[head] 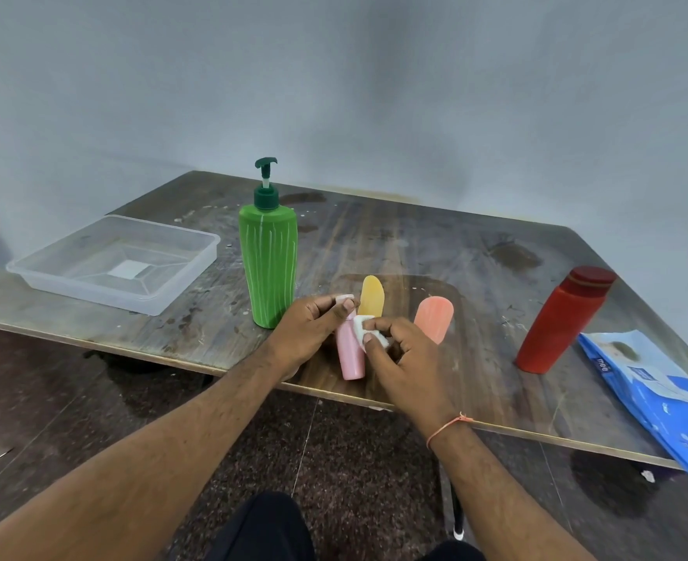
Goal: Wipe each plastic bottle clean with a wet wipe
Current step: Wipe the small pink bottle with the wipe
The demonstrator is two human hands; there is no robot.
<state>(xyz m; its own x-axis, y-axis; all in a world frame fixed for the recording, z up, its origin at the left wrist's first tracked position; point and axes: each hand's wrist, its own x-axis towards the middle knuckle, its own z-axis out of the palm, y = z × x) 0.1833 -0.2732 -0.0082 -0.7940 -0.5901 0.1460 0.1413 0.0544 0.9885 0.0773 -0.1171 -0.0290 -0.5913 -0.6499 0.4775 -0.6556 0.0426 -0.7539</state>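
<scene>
At frame centre, the right hand (pixel 399 358) pinches a folded wet wipe (pixel 364 332) against the pink bottle (pixel 349 354); the left hand (pixel 310 330) grips its cap end, likely steadying it above the table (pixel 435 244) for rubbing.

Worn wooden table (pixel 415 244); clear glossy plastic tray (pixel 51 273).

Your two bare forearms reach forward from the bottom of the frame and converge near the middle. Your left hand (pixel 312 332) curls inward, thumb and fingers closed in a grip, knuckles toward the camera. Your right hand (pixel 403 364) sits just beside it, fingertips (pixel 368 338) pinched together, back of the hand up. A thin orange thread (pixel 449 426) circles your right wrist. Both wrists bend slightly inward.
</scene>
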